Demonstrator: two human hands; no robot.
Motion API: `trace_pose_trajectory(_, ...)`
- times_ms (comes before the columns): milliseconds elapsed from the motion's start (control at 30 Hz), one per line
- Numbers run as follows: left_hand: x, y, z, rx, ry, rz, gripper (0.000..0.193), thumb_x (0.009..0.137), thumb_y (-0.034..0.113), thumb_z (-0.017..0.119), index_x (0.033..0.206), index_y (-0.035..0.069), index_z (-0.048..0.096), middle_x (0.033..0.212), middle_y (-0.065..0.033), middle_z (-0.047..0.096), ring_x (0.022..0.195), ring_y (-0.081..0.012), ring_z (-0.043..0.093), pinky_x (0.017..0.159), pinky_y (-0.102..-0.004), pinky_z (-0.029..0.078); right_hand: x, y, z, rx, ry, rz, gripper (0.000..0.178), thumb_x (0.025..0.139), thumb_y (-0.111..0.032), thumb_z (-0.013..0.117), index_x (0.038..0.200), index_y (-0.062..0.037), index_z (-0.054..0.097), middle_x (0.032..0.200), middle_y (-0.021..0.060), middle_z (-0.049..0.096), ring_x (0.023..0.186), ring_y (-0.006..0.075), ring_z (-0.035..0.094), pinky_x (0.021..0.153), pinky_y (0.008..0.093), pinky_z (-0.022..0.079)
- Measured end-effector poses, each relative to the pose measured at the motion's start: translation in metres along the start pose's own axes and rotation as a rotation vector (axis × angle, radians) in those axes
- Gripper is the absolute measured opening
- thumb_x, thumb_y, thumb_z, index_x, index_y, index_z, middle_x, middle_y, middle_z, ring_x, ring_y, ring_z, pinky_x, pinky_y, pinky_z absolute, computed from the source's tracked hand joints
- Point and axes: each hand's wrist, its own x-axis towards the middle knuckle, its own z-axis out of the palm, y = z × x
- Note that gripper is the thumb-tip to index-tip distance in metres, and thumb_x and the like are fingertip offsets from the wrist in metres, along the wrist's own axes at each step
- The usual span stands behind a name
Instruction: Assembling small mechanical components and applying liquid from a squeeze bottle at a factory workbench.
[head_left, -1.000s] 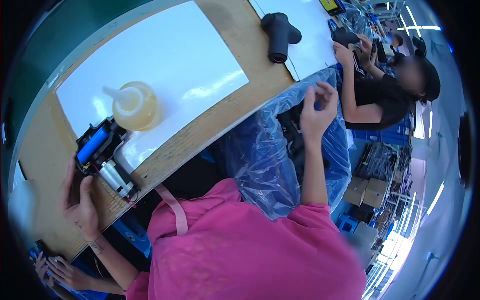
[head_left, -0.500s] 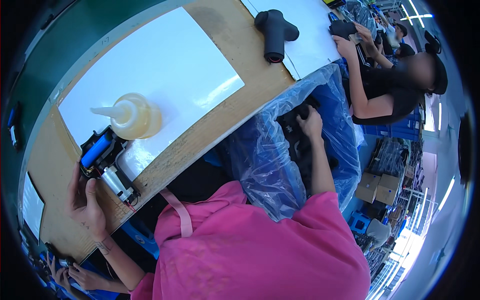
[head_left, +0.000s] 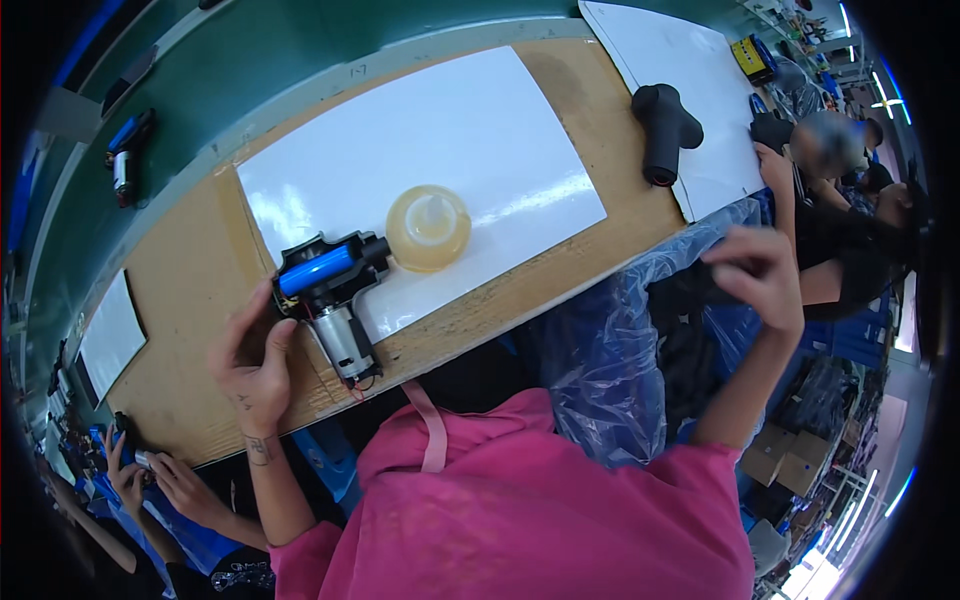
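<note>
Ok so the brown tabletop (head_left: 190, 330) under the left hand (head_left: 262, 325) looks like rough board with a scuffed edge. Crinkly see-through plastic liner (head_left: 600, 370) hangs below the right hand (head_left: 758, 275), whose fingers are curled; can't tell if they're pinching anything. Glossy white sheet (head_left: 400, 140) lies ahead and right of the left hand, probably slick. The open black assembly (head_left: 328, 300) sits at the left hand's fingertips, partly on that sheet; the hand's loosely cupped at its end, can't tell how firmly. I'd guess stiff, heavy-ish, so grab the shell. Just past it, a squat round bottle (head_left: 428, 235), probably squeezy. Silver motor cylinder (head_left: 342, 338) likely weighs down its side. Smooth blue battery (head_left: 318, 269) could be slippery. Skinny red wires (head_left: 366, 381) look fragile, don't lift there.
</note>
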Motion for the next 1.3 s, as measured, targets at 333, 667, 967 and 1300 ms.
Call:
trace_pose_trajectory(333, 0.001, 0.002, 0.004, 0.056, 0.027, -0.007, 0.049, 0.080, -0.009, 0.078, 0.128, 0.001, 0.072, 0.125, -0.0180, 0.074, 0.114, -0.0239, 0.071, 0.102, -0.0328, 0.052, 0.191, -0.026, 0.081, -0.173, -0.046, -0.242, 0.024, 0.090, -0.021, 0.079, 0.092, 0.0030, 0.075, 0.074, 0.0094, 0.066, 0.066, 0.0130, 0.056, 0.061, 0.0287, 0.042)
trace_pose_trajectory(667, 0.007, 0.006, -0.006, 0.038, -0.023, 0.013, 0.048, 0.075, -0.006, 0.083, 0.122, -0.001, 0.075, 0.125, -0.0196, 0.073, 0.116, -0.0254, 0.071, 0.103, -0.0335, 0.053, 0.142, -0.038, 0.113, -0.428, -0.184, -0.338, 0.103, 0.066, -0.029, 0.095, 0.154, -0.0073, 0.047, 0.159, 0.0296, 0.039, 0.142, 0.0436, 0.048, 0.116, 0.0446, 0.041)
trace_pose_trajectory(967, 0.014, -0.004, -0.010, -0.001, -0.102, 0.169, 0.049, 0.080, -0.002, 0.080, 0.128, 0.006, 0.074, 0.126, -0.0141, 0.074, 0.108, -0.0296, 0.073, 0.095, -0.0360, 0.055, 0.140, -0.052, 0.140, -0.576, -0.058, -0.384, 0.121, 0.056, -0.036, 0.095, 0.156, -0.0028, 0.037, 0.155, 0.0285, 0.042, 0.140, 0.0465, 0.047, 0.117, 0.0471, 0.038)
trace_pose_trajectory(1300, 0.013, 0.002, -0.017, 0.083, -0.137, 0.042, 0.047, 0.081, 0.005, 0.081, 0.127, 0.011, 0.074, 0.107, -0.0161, 0.076, 0.089, -0.0308, 0.073, 0.079, -0.0372, 0.057, 0.060, -0.185, 0.167, -0.368, -0.756, -0.776, 0.104, 0.062, -0.043, 0.092, 0.146, -0.0014, 0.047, 0.148, 0.0373, 0.039, 0.130, 0.0548, 0.049, 0.114, 0.0530, 0.041)
